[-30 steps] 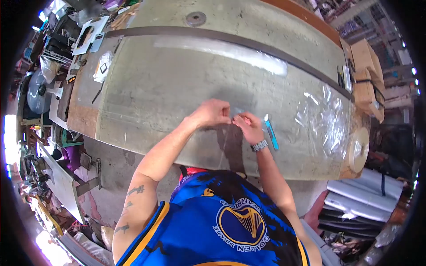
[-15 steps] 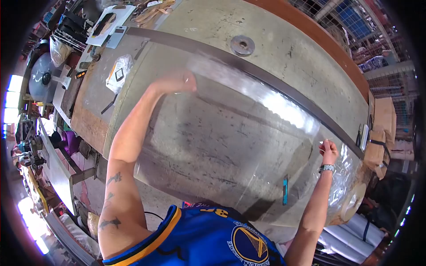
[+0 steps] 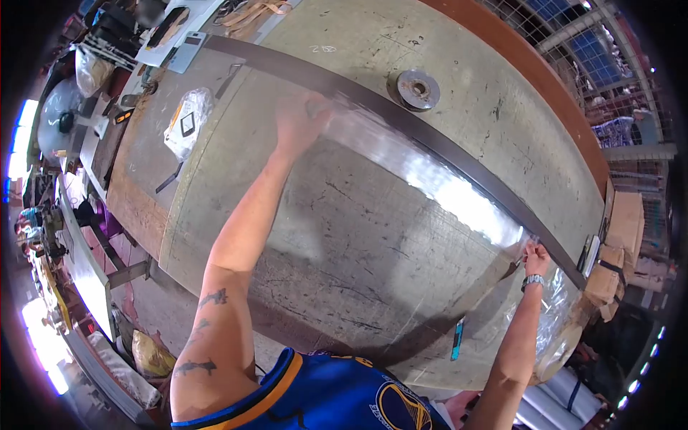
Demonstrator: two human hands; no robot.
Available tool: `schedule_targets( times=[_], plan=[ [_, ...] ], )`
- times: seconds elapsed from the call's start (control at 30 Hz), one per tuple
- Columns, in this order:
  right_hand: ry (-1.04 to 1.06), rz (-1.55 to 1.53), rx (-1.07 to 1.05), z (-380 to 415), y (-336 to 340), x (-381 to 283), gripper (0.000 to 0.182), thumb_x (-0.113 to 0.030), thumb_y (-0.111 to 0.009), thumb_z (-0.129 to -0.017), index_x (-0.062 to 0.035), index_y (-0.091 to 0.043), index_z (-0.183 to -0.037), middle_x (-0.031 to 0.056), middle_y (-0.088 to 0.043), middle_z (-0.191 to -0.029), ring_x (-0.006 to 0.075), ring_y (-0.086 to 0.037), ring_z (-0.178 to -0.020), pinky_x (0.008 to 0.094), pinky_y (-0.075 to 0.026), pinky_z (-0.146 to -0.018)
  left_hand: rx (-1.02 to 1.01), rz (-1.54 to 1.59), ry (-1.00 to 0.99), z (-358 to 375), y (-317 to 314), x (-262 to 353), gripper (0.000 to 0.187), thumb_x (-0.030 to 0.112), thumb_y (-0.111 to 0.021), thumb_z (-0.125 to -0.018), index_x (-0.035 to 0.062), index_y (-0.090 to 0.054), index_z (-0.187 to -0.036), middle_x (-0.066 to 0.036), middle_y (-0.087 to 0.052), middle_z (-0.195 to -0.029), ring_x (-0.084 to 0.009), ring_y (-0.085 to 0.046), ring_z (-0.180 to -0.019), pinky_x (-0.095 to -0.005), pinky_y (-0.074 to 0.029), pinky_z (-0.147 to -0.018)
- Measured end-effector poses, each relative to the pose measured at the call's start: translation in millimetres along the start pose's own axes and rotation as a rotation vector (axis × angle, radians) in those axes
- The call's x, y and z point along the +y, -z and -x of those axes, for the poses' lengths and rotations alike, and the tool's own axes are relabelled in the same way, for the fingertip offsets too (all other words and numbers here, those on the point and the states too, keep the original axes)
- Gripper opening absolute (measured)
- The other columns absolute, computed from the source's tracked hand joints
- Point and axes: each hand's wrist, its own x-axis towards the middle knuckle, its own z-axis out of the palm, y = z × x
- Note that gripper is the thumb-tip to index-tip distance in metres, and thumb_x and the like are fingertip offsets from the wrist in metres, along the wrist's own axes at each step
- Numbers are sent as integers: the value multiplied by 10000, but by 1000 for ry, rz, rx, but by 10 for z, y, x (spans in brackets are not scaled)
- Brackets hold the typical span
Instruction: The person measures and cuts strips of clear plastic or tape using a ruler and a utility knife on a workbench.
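A clear, shiny plastic strip (image 3: 444, 188) stretches across the table between my two hands, beside a long dark bar (image 3: 401, 118). My left hand (image 3: 304, 122), blurred by motion, is at the strip's left end; its fingers are too smeared to read. At the right end, my right hand (image 3: 535, 256) pinches the strip's edge with closed fingers, close to the dark bar. A teal cutter (image 3: 457, 339) lies on the table to the left of my right forearm.
Beyond the bar, a round metal weight (image 3: 418, 90) rests on the worn table (image 3: 344, 236). A plastic bag (image 3: 188, 123) lies at the left, clear plastic wrap (image 3: 555, 315) at the right. Cardboard boxes (image 3: 622, 233) stand past the right end.
My left hand has moved up and right, and my right hand slightly right and down. The strip now lies nearer the bar. The view has shifted a little.
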Motion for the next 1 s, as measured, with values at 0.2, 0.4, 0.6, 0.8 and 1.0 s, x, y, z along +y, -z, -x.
schedule_targets(
  times=[0.2,0.4,0.6,0.8,1.0],
  plan=[
    [-105,13,-35,222,-28,-91,287,-240,-765,-904,3,-757,-1056,79,-749,-930,175,-675,-863,344,-543,-772,-29,-172,-129,36,-77,-232,283,221,-840,-797,71,-766,-1025,-168,-729,-1114,-344,-669,-1078,-461,-508,-959],
    [-38,145,211,271,-185,2,248,-205,-665,-925,-11,-750,-1055,195,-761,-952,308,-745,-907,378,-572,-816,68,38,-1,87,-188,-251,354,225,-804,-906,55,-726,-1206,-78,-718,-1005,-218,-635,-890,-364,-522,-848],
    [-37,123,182,349,-226,12,243,-114,-593,-920,-54,-757,-1089,186,-761,-953,309,-745,-920,371,-566,-814,13,200,112,82,-146,-259,305,148,-727,-975,-5,-680,-1234,-29,-687,-942,-107,-599,-835,-256,-501,-794],
    [-30,128,159,377,-213,-4,358,-25,-540,-862,-67,-747,-1151,181,-762,-999,300,-732,-937,360,-551,-837,38,279,119,94,-169,-330,301,141,-702,-995,-12,-663,-1252,-34,-690,-974,-100,-602,-865,-249,-498,-800],
    [52,24,119,365,-194,153,330,-42,-547,-885,-50,-729,-1160,186,-755,-977,299,-728,-929,364,-549,-837,30,350,133,89,-210,-458,297,113,-684,-997,-23,-646,-1258,-64,-690,-1030,-122,-628,-911,-257,-508,-831]
  ],
)
